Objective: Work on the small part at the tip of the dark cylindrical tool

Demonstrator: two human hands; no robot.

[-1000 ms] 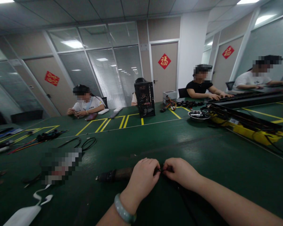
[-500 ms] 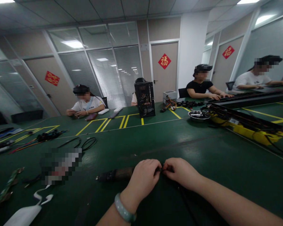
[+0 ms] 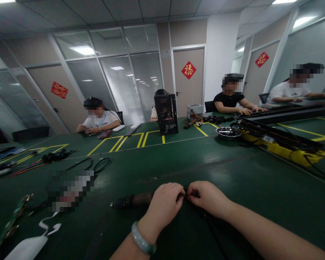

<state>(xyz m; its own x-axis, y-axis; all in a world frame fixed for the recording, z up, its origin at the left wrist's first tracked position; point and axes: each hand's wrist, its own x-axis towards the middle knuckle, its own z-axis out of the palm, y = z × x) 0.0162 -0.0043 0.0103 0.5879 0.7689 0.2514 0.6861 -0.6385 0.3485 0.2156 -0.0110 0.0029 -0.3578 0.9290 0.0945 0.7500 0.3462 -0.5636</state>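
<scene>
Head view: at lower centre, the left hand [image 3: 165,199] and right hand [image 3: 207,198] are meeting, their fingers pinching a dark piece [image 3: 185,195], too small to identify. The tool [image 3: 139,200] is pointing left from behind the left hand; a bowl [image 3: 228,137] is sitting right of centre.

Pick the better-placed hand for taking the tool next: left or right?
Left, probably: the left hand covers one end of the tool, while the right hand is farther off, past the left. What either pinches is too hidden to tell.
</scene>
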